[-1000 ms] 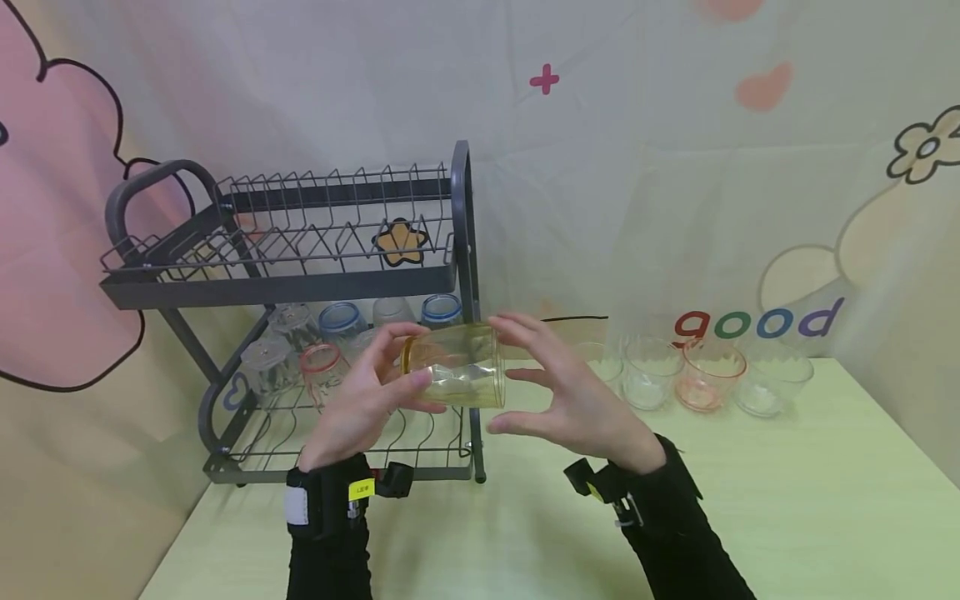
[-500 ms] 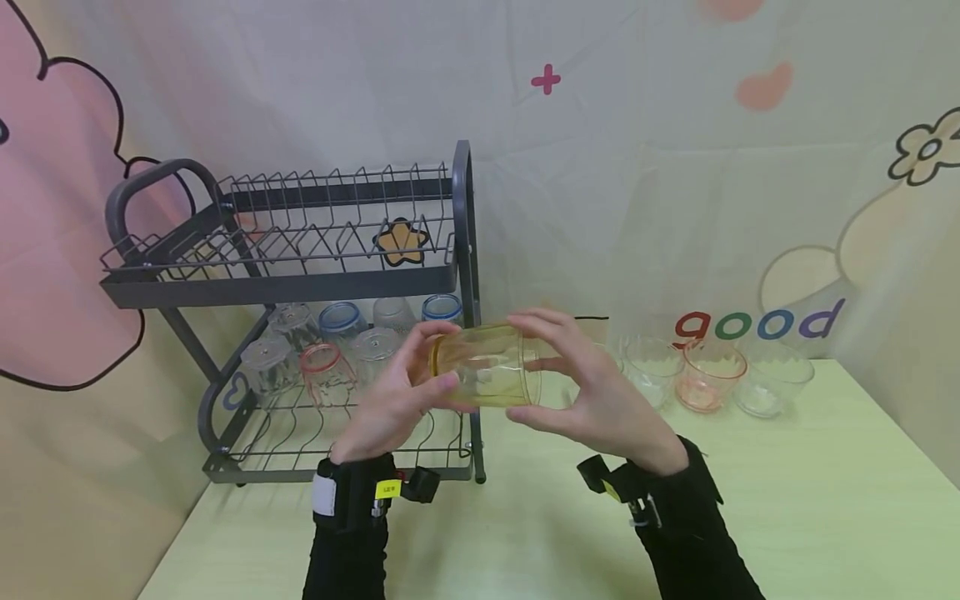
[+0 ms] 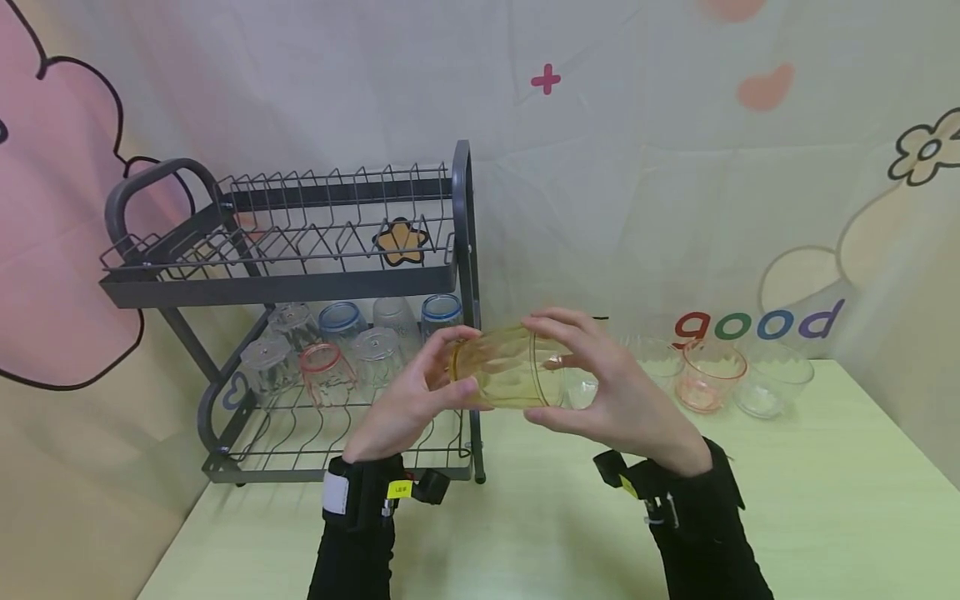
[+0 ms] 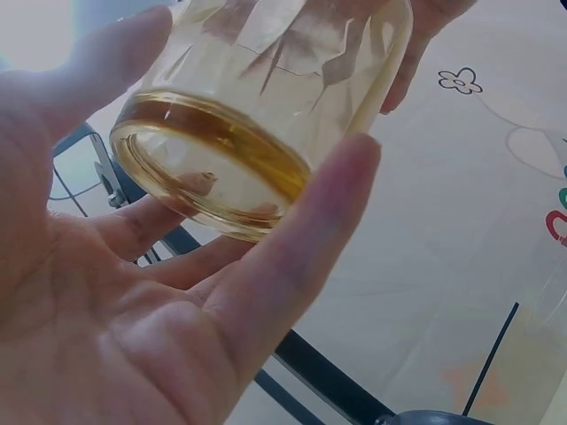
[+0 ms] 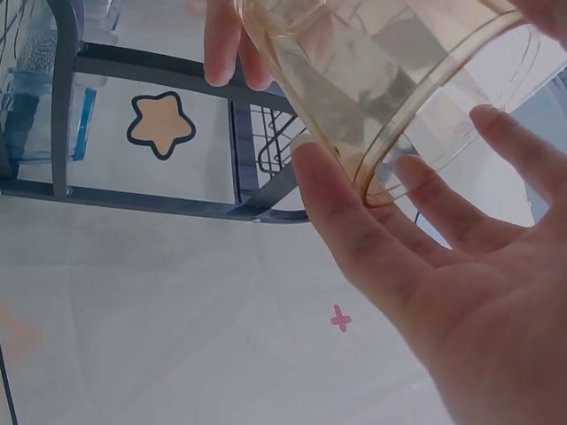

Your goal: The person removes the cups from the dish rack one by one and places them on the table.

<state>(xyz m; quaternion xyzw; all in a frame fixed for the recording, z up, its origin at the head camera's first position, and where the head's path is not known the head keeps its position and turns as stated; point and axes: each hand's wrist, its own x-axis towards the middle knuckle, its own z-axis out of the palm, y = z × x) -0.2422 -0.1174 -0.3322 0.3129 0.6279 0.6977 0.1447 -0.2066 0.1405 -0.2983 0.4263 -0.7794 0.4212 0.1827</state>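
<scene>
An amber-tinted drinking glass (image 3: pixel 498 371) lies sideways in the air between my hands, in front of the rack's right post. My left hand (image 3: pixel 416 396) grips its thick base end, thumb on the near side and fingers behind. Around the rim end, at the right, my right hand (image 3: pixel 603 387) holds it with thumb below and fingers above. The left wrist view shows the glass's thick amber base (image 4: pixel 213 159) between thumb and fingers. In the right wrist view, fingertips (image 5: pixel 323 168) touch the outside of the open rim (image 5: pixel 425 106).
A dark two-tier dish rack (image 3: pixel 277 287) stands at the left. Several upturned glasses, among them a red-rimmed one (image 3: pixel 326 373), sit on its lower tier. At the back right, a pink glass (image 3: pixel 708 375) stands among clear ones (image 3: pixel 772 383) on the pale green table (image 3: pixel 525 533).
Both hands and the glass have shifted right. The right hand, earlier spread at the rim with a gap, has come round the rim end. The left hand keeps its hold on the base.
</scene>
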